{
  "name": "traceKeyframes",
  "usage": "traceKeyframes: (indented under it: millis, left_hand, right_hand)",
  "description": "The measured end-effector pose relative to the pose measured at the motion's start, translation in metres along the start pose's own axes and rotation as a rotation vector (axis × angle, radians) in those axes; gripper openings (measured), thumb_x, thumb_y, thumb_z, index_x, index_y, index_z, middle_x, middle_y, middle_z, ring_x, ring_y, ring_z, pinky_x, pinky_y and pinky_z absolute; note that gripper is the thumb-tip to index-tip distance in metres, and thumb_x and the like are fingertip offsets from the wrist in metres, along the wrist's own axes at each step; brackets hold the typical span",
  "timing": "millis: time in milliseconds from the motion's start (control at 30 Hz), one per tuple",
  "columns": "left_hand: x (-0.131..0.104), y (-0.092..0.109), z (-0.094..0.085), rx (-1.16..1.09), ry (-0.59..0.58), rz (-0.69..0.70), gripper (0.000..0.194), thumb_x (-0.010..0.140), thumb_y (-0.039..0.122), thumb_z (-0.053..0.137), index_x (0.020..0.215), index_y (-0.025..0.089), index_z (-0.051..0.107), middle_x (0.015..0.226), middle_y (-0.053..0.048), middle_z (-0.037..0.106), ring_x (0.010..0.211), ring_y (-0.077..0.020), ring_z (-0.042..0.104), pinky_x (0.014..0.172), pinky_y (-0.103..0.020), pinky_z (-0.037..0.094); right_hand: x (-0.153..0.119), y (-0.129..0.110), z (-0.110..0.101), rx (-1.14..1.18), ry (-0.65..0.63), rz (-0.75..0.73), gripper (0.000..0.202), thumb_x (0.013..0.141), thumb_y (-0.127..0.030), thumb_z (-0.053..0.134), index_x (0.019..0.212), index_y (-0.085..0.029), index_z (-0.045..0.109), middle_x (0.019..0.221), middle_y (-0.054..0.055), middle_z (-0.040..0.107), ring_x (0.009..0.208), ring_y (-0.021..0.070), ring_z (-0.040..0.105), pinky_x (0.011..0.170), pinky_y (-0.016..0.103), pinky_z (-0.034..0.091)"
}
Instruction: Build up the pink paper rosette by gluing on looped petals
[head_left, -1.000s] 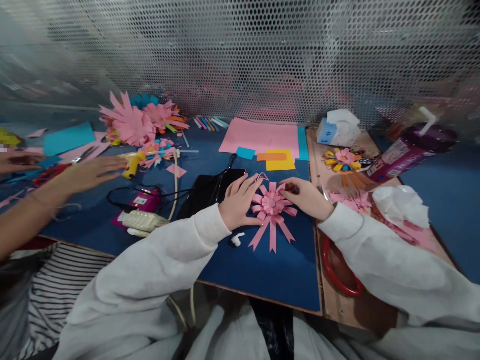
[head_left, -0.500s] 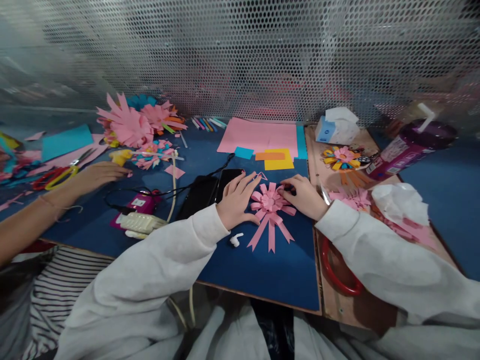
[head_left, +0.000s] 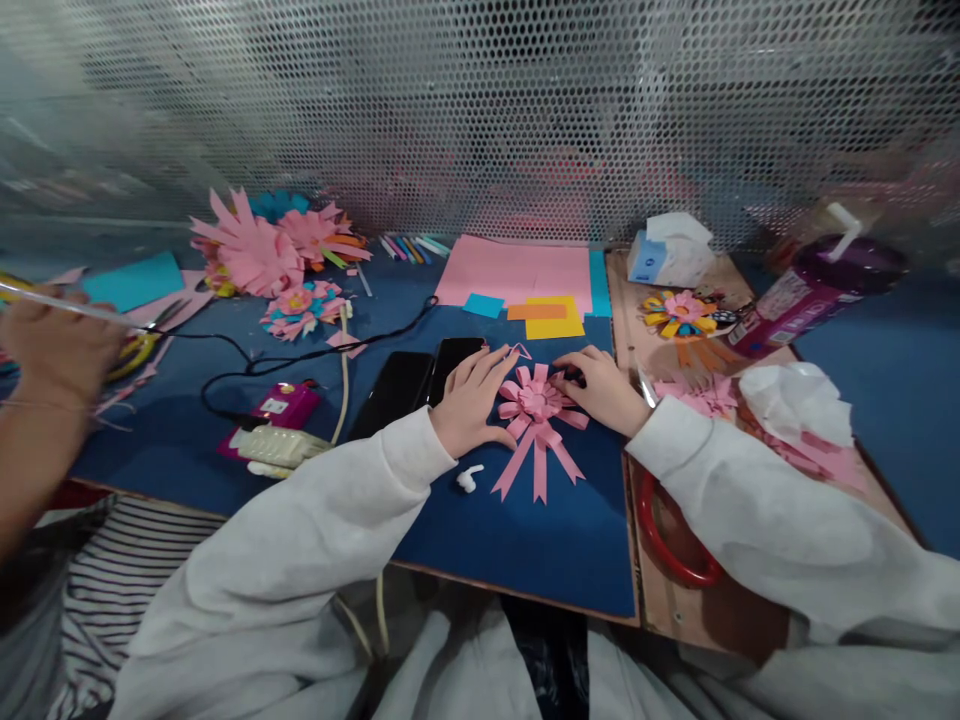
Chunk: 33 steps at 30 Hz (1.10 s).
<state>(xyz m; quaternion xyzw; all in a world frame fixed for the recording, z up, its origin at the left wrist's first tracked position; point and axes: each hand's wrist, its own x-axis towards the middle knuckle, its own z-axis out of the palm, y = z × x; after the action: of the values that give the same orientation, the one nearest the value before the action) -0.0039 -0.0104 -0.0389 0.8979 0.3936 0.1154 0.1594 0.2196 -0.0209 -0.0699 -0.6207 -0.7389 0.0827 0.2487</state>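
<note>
A pink paper flower (head_left: pixel 538 398) with looped petals and several notched ribbon tails lies on the blue table between my hands. My left hand (head_left: pixel 472 402) rests at its left side, fingers stretched and thumb apart, near the petals. On the other side, my right hand (head_left: pixel 609 390) has its thumb and bent forefinger closed at a petal on the upper right edge; the exact contact is partly hidden. A small folded pink paper strip (head_left: pixel 521 350) lies by my left fingertips. Just below my left hand is a white earbud (head_left: pixel 469 478).
Two black phones (head_left: pixel 394 390) lie left of my left hand, near a purple device (head_left: pixel 285 408) with cables. Behind are pink sheets (head_left: pixel 517 268) and a yellow card (head_left: pixel 555 322). To the right stand a tissue box (head_left: pixel 651 258), purple bottle (head_left: pixel 821 290) and red-handled scissors (head_left: pixel 675 560). A co-worker's hand (head_left: pixel 60 345) is at far left.
The co-worker's hand has moved left, and the yellow object has gone from beside the paper flowers there. The black cable has shifted. My hands and the pink flower stay nearly the same.
</note>
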Motion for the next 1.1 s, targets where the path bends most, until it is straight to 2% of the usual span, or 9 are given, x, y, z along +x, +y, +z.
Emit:
traceKeyframes:
  millis: [333, 433, 500, 567, 633, 700, 833, 1000, 1100]
  left_hand:
    - [0.003, -0.007, 0.004, -0.024, 0.029, 0.036, 0.117, 0.045, 0.051, 0.084, 0.142, 0.022, 0.025, 0.148, -0.017, 0.027, 0.136, -0.0401, 0.019, 0.108, -0.058, 0.021]
    - [0.003, -0.008, 0.005, -0.010, 0.074, 0.064, 0.113, 0.043, 0.051, 0.084, 0.138, 0.022, 0.031, 0.145, -0.017, 0.030, 0.135, -0.0401, 0.020, 0.107, -0.059, 0.022]
    - [0.003, -0.009, 0.003, 0.020, 0.124, 0.111, 0.100, 0.044, 0.051, 0.084, 0.129, 0.021, 0.042, 0.142, -0.015, 0.034, 0.134, -0.0386, 0.022, 0.107, -0.058, 0.023]
    - [0.003, -0.010, 0.000, 0.061, 0.150, 0.203, 0.076, 0.049, 0.050, 0.082, 0.114, 0.022, 0.054, 0.136, -0.012, 0.039, 0.133, -0.0359, 0.025, 0.108, -0.055, 0.024]
    - [0.003, -0.010, -0.004, 0.103, 0.132, 0.318, 0.052, 0.056, 0.047, 0.080, 0.098, 0.023, 0.063, 0.129, -0.008, 0.044, 0.131, -0.0337, 0.028, 0.108, -0.053, 0.024]
    - [0.004, -0.010, -0.008, 0.132, 0.096, 0.405, 0.037, 0.060, 0.045, 0.078, 0.087, 0.024, 0.067, 0.125, -0.006, 0.047, 0.129, -0.0323, 0.031, 0.107, -0.053, 0.024]
    - [0.002, -0.010, -0.013, 0.200, 0.096, 0.472, 0.025, 0.064, 0.041, 0.077, 0.084, 0.028, 0.070, 0.125, -0.003, 0.051, 0.127, -0.0302, 0.033, 0.108, -0.056, 0.019]
    - [0.000, -0.011, -0.012, 0.246, 0.192, 0.536, 0.009, 0.073, 0.038, 0.070, 0.074, 0.030, 0.072, 0.119, 0.000, 0.056, 0.125, -0.0243, 0.037, 0.112, -0.051, 0.017]
    - [-0.001, -0.009, -0.009, 0.237, 0.203, 0.530, 0.014, 0.079, 0.036, 0.065, 0.069, 0.029, 0.072, 0.116, 0.002, 0.059, 0.124, -0.0217, 0.039, 0.112, -0.049, 0.018]
  right_hand:
    - [0.003, 0.001, 0.002, -0.009, 0.015, -0.009, 0.018, 0.079, -0.025, 0.059, 0.095, -0.020, 0.066, 0.084, 0.007, 0.059, 0.079, 0.0213, 0.055, 0.078, 0.038, 0.042]
    - [0.002, 0.001, 0.002, -0.014, 0.020, -0.008, 0.019, 0.079, -0.027, 0.059, 0.095, -0.020, 0.066, 0.085, 0.007, 0.060, 0.079, 0.0218, 0.055, 0.078, 0.038, 0.042]
    - [0.002, 0.001, 0.003, -0.016, 0.019, -0.009, 0.019, 0.080, -0.027, 0.059, 0.096, -0.020, 0.066, 0.085, 0.007, 0.060, 0.080, 0.0220, 0.055, 0.078, 0.038, 0.042]
    - [0.002, 0.001, 0.003, -0.015, 0.017, -0.010, 0.019, 0.080, -0.027, 0.059, 0.096, -0.020, 0.066, 0.085, 0.007, 0.060, 0.080, 0.0222, 0.055, 0.078, 0.038, 0.042]
    - [0.002, 0.001, 0.003, -0.012, 0.016, -0.009, 0.019, 0.079, -0.028, 0.060, 0.096, -0.020, 0.066, 0.085, 0.007, 0.060, 0.080, 0.0222, 0.055, 0.078, 0.038, 0.042]
    - [0.001, 0.001, 0.003, -0.008, 0.016, -0.008, 0.020, 0.079, -0.028, 0.061, 0.096, -0.020, 0.066, 0.085, 0.007, 0.060, 0.080, 0.0221, 0.055, 0.078, 0.038, 0.042]
    - [0.001, 0.002, 0.002, 0.001, 0.013, -0.008, 0.020, 0.079, -0.028, 0.061, 0.097, -0.020, 0.066, 0.086, 0.007, 0.060, 0.080, 0.0217, 0.055, 0.079, 0.038, 0.042]
    - [0.002, 0.002, 0.004, 0.011, 0.014, -0.013, 0.019, 0.079, -0.027, 0.061, 0.096, -0.020, 0.065, 0.086, 0.007, 0.059, 0.081, 0.0212, 0.055, 0.080, 0.037, 0.041]
    - [0.002, 0.002, 0.004, 0.014, 0.018, -0.011, 0.019, 0.079, -0.027, 0.061, 0.096, -0.020, 0.066, 0.085, 0.006, 0.059, 0.081, 0.0212, 0.055, 0.080, 0.037, 0.042]
